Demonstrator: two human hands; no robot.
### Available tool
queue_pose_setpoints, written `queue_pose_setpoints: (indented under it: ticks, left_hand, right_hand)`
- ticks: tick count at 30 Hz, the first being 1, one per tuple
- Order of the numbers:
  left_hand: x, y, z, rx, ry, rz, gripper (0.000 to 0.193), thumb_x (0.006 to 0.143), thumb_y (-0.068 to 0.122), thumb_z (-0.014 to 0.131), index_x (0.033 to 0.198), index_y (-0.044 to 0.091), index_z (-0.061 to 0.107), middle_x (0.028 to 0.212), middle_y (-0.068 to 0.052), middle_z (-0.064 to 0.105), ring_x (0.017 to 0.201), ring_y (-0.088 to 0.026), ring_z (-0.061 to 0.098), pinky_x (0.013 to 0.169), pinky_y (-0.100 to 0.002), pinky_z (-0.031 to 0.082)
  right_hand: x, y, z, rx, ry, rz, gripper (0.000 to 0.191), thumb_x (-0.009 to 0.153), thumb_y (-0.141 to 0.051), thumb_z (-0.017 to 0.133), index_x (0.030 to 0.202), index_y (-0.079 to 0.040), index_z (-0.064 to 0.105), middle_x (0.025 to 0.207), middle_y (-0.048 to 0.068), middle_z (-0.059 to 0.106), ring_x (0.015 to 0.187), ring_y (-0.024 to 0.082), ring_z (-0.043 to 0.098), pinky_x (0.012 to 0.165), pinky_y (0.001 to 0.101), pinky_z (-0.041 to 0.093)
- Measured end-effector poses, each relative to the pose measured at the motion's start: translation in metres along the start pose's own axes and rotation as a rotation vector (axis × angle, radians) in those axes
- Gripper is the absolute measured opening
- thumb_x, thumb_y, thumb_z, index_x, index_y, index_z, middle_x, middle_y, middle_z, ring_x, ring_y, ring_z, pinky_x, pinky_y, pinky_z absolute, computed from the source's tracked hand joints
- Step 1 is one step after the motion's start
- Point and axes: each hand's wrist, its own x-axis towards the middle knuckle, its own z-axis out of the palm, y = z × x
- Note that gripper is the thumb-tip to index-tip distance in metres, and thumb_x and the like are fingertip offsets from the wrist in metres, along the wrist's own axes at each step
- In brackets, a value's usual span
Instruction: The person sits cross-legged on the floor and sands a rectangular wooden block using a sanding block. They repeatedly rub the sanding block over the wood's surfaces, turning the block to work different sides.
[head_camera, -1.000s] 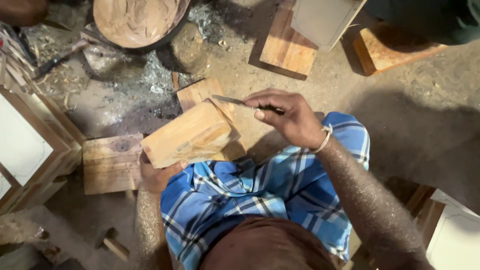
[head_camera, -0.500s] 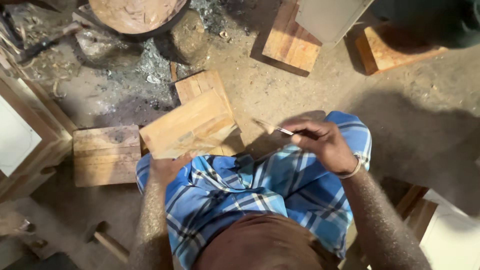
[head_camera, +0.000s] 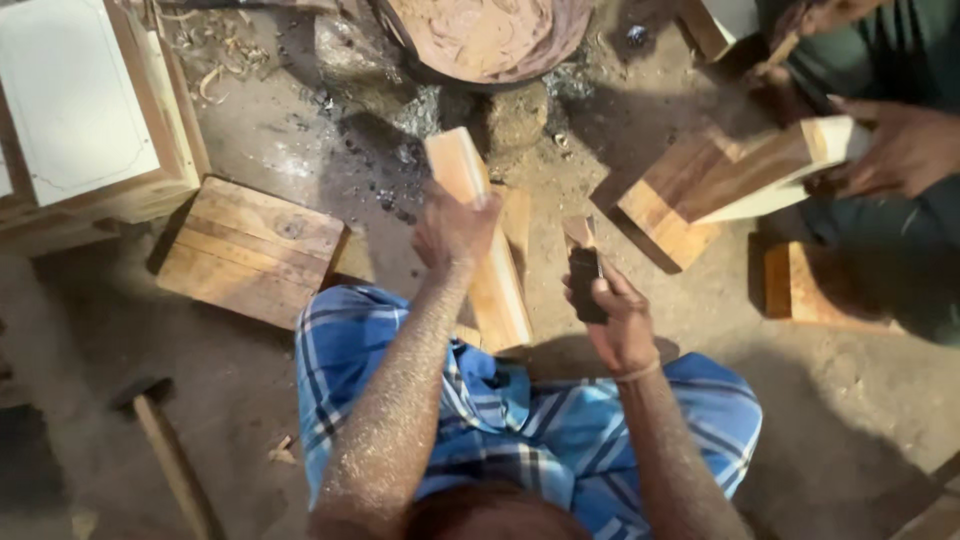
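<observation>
My left hand (head_camera: 455, 228) grips the far end of a long pale wooden block (head_camera: 495, 280), which runs on edge from my lap out toward the ash. My right hand (head_camera: 615, 320) is closed on a dark-handled chisel (head_camera: 584, 272), its blade pointing away from me, just right of the block. Both forearms reach out over my blue checked cloth (head_camera: 520, 420).
A flat wooden block (head_camera: 250, 250) lies to the left and a framed white panel (head_camera: 75, 100) at top left. A round wooden bowl (head_camera: 480, 35) sits beyond grey ash. A hammer (head_camera: 165, 445) lies bottom left. Another person's hand (head_camera: 895, 150) holds a block (head_camera: 730, 185) at right.
The block has turned from lying flat across my lap to pointing away from me on edge. My left hand moved to its far end. My right hand now holds the chisel beside it.
</observation>
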Motion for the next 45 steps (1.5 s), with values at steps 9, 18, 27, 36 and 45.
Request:
queue_pose_setpoints:
  ticks: [9, 18, 27, 36, 45]
  left_hand:
    - [0.02, -0.023, 0.092, -0.407, 0.192, 0.377, 0.043, 0.109, 0.029, 0.053, 0.138, -0.003, 0.049, 0.14, -0.026, 0.051, 0.13, -0.042, 0.051, 0.108, -0.052, 0.043]
    - [0.02, -0.029, 0.105, -0.475, 0.38, 0.432, 0.032, 0.107, 0.023, 0.054, 0.127, -0.002, 0.058, 0.128, -0.024, 0.061, 0.119, -0.043, 0.059, 0.1, -0.048, 0.05]
    - [0.018, -0.038, 0.109, -0.435, 0.424, 0.487, 0.034, 0.108, 0.021, 0.047, 0.131, -0.001, 0.059, 0.132, -0.023, 0.061, 0.125, -0.042, 0.059, 0.107, -0.047, 0.048]
    - [0.026, -0.041, 0.117, -0.469, 0.392, 0.429, 0.032, 0.113, 0.03, 0.047, 0.123, 0.004, 0.061, 0.121, -0.02, 0.066, 0.117, -0.04, 0.063, 0.102, -0.045, 0.05]
    - [0.021, -0.033, 0.101, -0.604, 0.339, 0.349, 0.047, 0.11, 0.043, 0.043, 0.125, 0.003, 0.062, 0.12, -0.022, 0.067, 0.114, -0.041, 0.064, 0.097, -0.047, 0.049]
  right_hand:
    - [0.115, 0.011, 0.026, -0.491, -0.107, -0.234, 0.047, 0.092, 0.01, 0.066, 0.138, 0.007, 0.066, 0.13, 0.017, 0.067, 0.117, 0.023, 0.063, 0.104, 0.0357, 0.049]
    - [0.163, -0.008, 0.062, -1.333, -0.111, -0.815, 0.043, 0.086, 0.002, 0.07, 0.128, -0.011, 0.074, 0.136, 0.008, 0.069, 0.121, 0.031, 0.062, 0.107, 0.04, 0.05]
    - [0.103, -0.062, 0.086, -1.964, -0.316, -0.701, 0.04, 0.079, -0.005, 0.067, 0.115, -0.02, 0.079, 0.123, -0.003, 0.072, 0.106, 0.034, 0.06, 0.087, 0.0491, 0.049]
    - [-0.044, -0.03, 0.022, -1.464, -0.218, -0.616, 0.043, 0.073, 0.002, 0.069, 0.114, -0.009, 0.076, 0.129, 0.005, 0.072, 0.114, 0.031, 0.062, 0.098, 0.0444, 0.052]
    - [-0.021, -0.012, 0.001, -1.264, -0.063, -0.656, 0.036, 0.081, 0.003, 0.073, 0.116, -0.004, 0.075, 0.127, 0.012, 0.072, 0.118, 0.033, 0.065, 0.104, 0.0398, 0.051]
